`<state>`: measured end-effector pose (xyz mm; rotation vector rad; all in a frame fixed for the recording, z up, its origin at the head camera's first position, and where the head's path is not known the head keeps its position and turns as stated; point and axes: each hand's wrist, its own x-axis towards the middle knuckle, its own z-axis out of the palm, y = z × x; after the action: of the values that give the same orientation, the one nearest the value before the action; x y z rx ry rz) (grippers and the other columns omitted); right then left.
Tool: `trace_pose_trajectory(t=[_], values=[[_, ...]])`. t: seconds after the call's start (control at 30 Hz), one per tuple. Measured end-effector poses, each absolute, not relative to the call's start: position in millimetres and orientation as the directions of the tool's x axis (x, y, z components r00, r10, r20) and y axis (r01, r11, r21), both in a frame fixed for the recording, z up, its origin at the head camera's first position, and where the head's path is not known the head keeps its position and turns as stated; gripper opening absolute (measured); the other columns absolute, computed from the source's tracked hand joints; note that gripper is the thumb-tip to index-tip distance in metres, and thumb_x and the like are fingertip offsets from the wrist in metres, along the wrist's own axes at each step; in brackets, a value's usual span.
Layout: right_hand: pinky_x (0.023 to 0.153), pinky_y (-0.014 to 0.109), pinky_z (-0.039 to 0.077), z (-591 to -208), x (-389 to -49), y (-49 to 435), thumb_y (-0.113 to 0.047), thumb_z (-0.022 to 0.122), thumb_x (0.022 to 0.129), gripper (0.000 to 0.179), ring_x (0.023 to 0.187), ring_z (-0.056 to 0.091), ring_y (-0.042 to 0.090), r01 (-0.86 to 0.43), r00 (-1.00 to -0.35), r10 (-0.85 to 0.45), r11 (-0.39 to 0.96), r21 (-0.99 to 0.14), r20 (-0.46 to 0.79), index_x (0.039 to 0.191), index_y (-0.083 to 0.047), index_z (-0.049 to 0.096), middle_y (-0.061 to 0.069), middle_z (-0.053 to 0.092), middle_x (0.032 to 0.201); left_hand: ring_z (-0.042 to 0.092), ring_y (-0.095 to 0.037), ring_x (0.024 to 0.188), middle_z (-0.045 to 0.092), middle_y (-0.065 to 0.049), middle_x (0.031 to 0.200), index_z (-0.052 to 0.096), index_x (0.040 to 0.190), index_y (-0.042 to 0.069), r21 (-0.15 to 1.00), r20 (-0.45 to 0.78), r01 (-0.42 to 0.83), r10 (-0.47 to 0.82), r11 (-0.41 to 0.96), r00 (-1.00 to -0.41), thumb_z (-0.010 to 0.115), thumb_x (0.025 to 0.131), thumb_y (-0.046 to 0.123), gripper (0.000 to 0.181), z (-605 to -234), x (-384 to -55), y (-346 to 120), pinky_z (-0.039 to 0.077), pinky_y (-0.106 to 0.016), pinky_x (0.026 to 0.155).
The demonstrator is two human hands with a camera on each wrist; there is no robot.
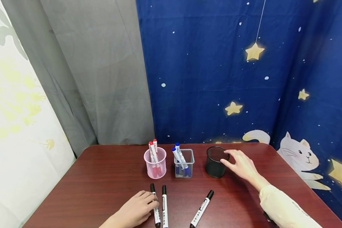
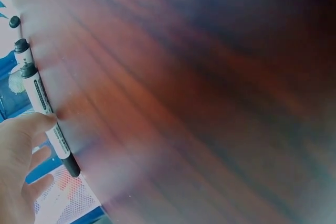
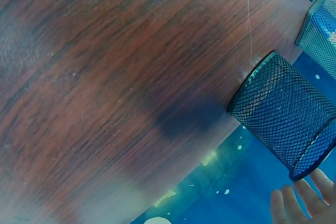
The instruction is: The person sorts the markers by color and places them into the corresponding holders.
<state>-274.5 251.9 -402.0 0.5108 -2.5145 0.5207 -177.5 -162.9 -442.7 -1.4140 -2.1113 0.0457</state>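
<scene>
My left hand (image 1: 139, 207) is over the leftmost of the black-capped whiteboard markers (image 1: 157, 215), fingers across its middle. The left wrist view shows the thumb on the side of this marker (image 2: 39, 92), with the other fingers behind it. At the back right, my right hand (image 1: 240, 164) reaches to the rim of a round black mesh pen holder (image 1: 215, 168), thumb and fingers spread apart. In the right wrist view, its fingertips (image 3: 299, 203) are right by the rim of that holder (image 3: 286, 114). Nothing shows inside the holder.
Two more black markers (image 1: 164, 205) lie on the brown table (image 1: 102, 180), the other marker (image 1: 202, 208) slanted to the right. A pink mesh holder (image 1: 149, 169) contains red markers; a clear square holder (image 1: 190, 158) contains blue ones. Curtains (image 1: 193, 79) hang behind the table.
</scene>
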Motion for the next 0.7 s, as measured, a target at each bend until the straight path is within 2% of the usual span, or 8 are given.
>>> trace_pose_trajectory(t=[0.17,0.4,0.7], values=[[0.073,0.046,0.043,-403.1,-274.0,252.8,-0.046,0.061,0.078,0.044,0.097,0.051,0.024,-0.447,-0.795,-0.247,0.856,-0.259,0.555,0.107,-0.012,0.06,0.006,0.058,0.107,0.051,-0.015,0.081,0.051,0.005,0.085,0.053,0.08,0.017,-0.359,0.464,0.829,0.853,0.429,-0.241,0.057,0.055,0.009,0.026,-444.6,-178.7,-161.1,0.038,-0.031,0.07],[0.073,0.046,0.043,-403.3,-273.8,253.4,-0.045,0.062,0.078,0.043,0.096,0.052,0.025,-0.447,-0.793,-0.239,0.854,-0.268,0.56,0.106,-0.013,0.06,0.006,0.058,0.106,0.05,-0.014,0.082,0.052,0.006,0.083,0.059,0.078,0.022,-0.376,0.414,0.819,0.869,0.433,-0.27,0.059,0.057,0.01,0.024,-443.7,-178.5,-161.5,0.039,-0.031,0.071],[0.074,0.047,0.042,-403.4,-273.1,253.4,-0.045,0.061,0.078,0.043,0.098,0.051,0.025,-0.44,-0.804,-0.232,0.852,-0.284,0.548,0.107,-0.013,0.06,0.007,0.057,0.108,0.049,-0.011,0.071,0.048,0.009,0.072,0.054,0.073,0.022,-0.432,0.384,0.803,0.889,0.411,-0.249,0.057,0.059,0.011,0.018,-440.8,-176.7,-162.9,0.038,-0.029,0.065]])
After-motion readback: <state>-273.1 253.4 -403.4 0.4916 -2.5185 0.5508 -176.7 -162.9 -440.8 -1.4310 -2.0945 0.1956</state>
